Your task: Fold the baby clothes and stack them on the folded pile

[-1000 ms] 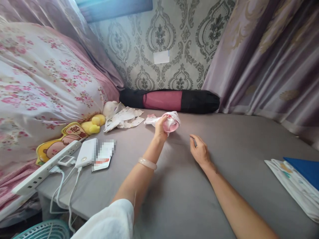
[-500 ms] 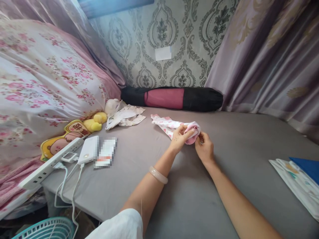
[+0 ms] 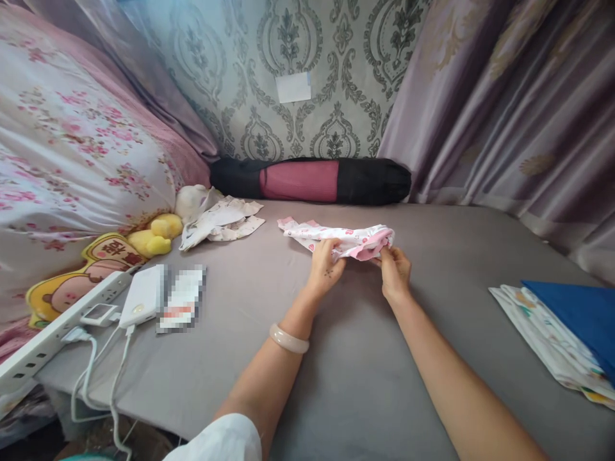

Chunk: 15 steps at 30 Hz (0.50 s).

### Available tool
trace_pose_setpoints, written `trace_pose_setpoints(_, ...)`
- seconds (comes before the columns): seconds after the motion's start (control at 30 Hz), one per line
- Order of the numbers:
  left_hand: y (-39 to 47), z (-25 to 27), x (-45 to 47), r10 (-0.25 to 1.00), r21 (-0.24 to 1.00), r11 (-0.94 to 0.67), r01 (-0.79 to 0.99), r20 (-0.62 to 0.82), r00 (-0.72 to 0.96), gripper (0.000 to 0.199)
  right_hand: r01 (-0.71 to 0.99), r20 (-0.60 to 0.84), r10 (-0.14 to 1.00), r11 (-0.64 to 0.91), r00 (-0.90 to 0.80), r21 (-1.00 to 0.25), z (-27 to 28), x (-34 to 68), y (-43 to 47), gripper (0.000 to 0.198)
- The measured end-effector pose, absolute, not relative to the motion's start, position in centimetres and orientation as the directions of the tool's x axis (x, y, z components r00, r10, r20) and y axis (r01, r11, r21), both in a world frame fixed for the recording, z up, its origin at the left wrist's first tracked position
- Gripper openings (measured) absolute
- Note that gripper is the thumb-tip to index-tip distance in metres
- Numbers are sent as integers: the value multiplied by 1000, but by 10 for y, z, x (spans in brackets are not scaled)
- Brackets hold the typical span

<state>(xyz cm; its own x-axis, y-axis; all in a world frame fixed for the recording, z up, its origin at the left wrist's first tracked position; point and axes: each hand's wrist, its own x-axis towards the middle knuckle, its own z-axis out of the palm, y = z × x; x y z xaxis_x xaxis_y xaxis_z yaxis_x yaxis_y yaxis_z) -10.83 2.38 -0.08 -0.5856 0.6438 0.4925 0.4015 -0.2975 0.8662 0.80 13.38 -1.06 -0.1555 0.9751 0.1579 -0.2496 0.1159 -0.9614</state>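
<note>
A small white garment with pink trim and a pink print (image 3: 353, 238) is stretched between my hands, just over the grey sheet (image 3: 269, 307). My left hand (image 3: 325, 266) grips its near edge around the middle, fingers bent over the cloth. At the garment's right end, my right hand (image 3: 394, 270) pinches the pink-trimmed edge. The left end of the cloth trails away toward the back. A pale bangle (image 3: 289, 339) circles my left wrist.
Crumpled white clothing (image 3: 221, 221) lies at the back left beside a yellow plush toy (image 3: 156, 234). A power strip (image 3: 52, 336), a white power bank (image 3: 143, 298) and cables sit at left. Folded cloths (image 3: 542, 336) lie at right. A black and pink roll bag (image 3: 300, 181) lines the wall.
The bunched pink end of the garment has been opened out and lies flatter. My left hand has shifted from that end toward the garment's middle. The view has turned slightly right.
</note>
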Motion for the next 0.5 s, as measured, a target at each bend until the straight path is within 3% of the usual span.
trace_pose_setpoints(0.23, 25, -2, -110, 607, 912, -305, 273, 407, -683, 6, -409, 30, 992, -22, -121, -912, -8, 11, 142, 46)
trace_pose_setpoints(0.5, 17, 22, -124, 484, 900, -426, 90, 310, -818, 6, -358, 247, 965, 202, -86, -912, 19, 27, 155, 53)
